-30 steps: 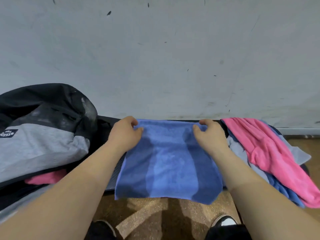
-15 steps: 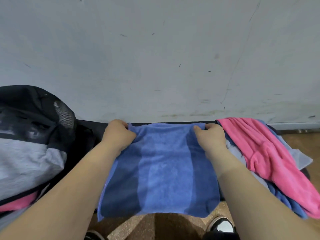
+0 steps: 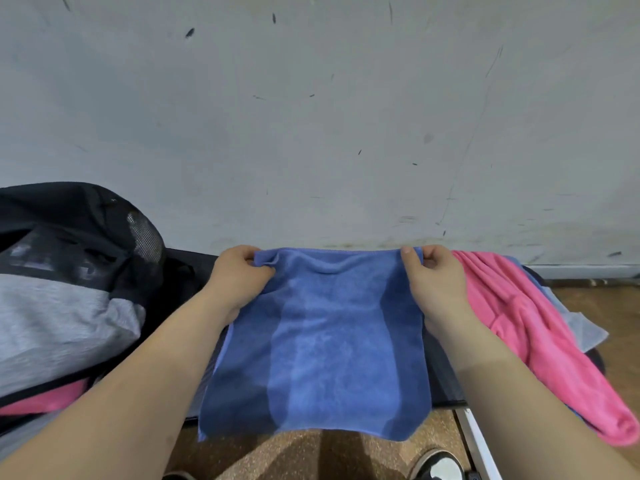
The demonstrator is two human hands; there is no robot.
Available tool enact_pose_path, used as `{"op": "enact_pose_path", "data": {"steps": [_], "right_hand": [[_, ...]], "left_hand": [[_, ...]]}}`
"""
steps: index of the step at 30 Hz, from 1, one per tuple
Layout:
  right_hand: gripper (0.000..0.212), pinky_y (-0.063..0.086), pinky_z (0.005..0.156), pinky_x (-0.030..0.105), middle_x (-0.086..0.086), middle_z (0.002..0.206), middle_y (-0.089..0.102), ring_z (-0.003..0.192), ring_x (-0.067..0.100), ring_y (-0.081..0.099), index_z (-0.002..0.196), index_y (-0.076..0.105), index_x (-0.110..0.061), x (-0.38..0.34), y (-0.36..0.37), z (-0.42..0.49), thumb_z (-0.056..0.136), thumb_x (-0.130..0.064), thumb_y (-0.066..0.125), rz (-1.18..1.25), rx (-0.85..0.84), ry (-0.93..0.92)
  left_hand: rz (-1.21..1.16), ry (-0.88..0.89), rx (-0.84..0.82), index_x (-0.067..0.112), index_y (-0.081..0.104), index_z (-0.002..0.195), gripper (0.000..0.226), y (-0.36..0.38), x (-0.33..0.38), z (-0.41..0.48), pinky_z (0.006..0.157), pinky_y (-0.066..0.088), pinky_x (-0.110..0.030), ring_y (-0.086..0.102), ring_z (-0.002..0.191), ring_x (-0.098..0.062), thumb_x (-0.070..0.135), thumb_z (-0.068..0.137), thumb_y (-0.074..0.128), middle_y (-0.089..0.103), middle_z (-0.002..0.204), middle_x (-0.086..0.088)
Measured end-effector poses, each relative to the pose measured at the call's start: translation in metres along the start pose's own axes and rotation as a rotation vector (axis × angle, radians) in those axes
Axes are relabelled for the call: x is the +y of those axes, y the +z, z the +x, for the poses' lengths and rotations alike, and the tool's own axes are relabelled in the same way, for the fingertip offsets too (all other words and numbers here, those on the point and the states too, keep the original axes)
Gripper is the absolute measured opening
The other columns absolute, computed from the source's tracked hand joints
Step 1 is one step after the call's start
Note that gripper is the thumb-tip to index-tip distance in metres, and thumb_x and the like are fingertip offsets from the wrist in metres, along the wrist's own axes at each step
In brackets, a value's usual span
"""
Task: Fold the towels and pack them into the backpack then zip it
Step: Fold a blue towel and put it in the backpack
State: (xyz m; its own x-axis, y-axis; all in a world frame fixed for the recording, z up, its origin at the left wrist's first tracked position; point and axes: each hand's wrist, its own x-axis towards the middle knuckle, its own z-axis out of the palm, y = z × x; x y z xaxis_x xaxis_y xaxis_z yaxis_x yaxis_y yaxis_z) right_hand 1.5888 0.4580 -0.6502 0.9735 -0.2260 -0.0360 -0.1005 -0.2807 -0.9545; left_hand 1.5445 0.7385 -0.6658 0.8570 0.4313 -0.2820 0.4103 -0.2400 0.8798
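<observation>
Blue terry cloth fills the middle of my feed: the blue towel (image 3: 346,341) lies spread over a dark bench (image 3: 188,263), its near edge hanging over the front toward the speckled brown floor (image 3: 346,455). The left hand (image 3: 239,278) pinches the towel's far left corner, thumb on top and fingers curled under, with a small bunch of cloth gathered there. The right hand (image 3: 436,282) pinches the far right corner in the same way, so the far hem runs fairly straight between the two, close to the scuffed grey wall (image 3: 311,116). Off to my left sits the backpack (image 3: 69,306), black and grey, with a strip of pink cloth (image 3: 45,400) showing at its lower edge; it looks to be inside the open bag, though I can't be sure from this angle. On the right, just beside the right hand, a pink towel (image 3: 540,323) is draped over a pale grey-blue cloth (image 3: 581,329), both trailing off the bench end. One black-and-white shoe (image 3: 438,465) shows at the bottom of the view.
</observation>
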Motion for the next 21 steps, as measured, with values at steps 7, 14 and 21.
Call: {"op": "enact_pose_path", "data": {"steps": [7,14,21], "right_hand": [[0.035,0.036,0.063,0.033,0.008,0.081,0.051,0.074,0.02,0.043,0.1,0.061,0.009,0.004,-0.012,0.006,0.099,-0.025,0.065,0.05,0.118,0.07],[0.025,0.04,0.067,0.033,0.008,0.078,0.057,0.072,0.017,0.049,0.091,0.066,-0.007,-0.024,-0.018,-0.023,0.099,-0.03,0.066,0.131,0.042,-0.031],[0.021,0.05,0.054,0.021,-0.005,0.066,0.067,0.057,0.006,0.061,0.079,0.066,-0.014,-0.074,-0.036,-0.085,0.094,-0.025,0.076,0.431,-0.024,0.002]], "left_hand": [[-0.374,-0.012,-0.178,0.006,0.079,0.102,0.022,-0.032,0.018,-0.011,0.086,0.06,-0.039,0.078,0.091,-0.025,0.026,0.098,0.072,0.081,0.106,-0.015],[-0.235,0.087,-0.095,0.011,0.079,0.096,0.036,-0.059,0.027,-0.048,0.091,0.057,-0.046,0.074,0.088,-0.022,0.037,0.107,0.056,0.082,0.099,-0.008],[-0.292,0.246,0.167,-0.01,0.058,0.095,0.057,-0.1,0.04,-0.101,0.071,0.037,-0.041,0.046,0.075,-0.022,0.046,0.093,0.063,0.055,0.081,-0.007]]}}
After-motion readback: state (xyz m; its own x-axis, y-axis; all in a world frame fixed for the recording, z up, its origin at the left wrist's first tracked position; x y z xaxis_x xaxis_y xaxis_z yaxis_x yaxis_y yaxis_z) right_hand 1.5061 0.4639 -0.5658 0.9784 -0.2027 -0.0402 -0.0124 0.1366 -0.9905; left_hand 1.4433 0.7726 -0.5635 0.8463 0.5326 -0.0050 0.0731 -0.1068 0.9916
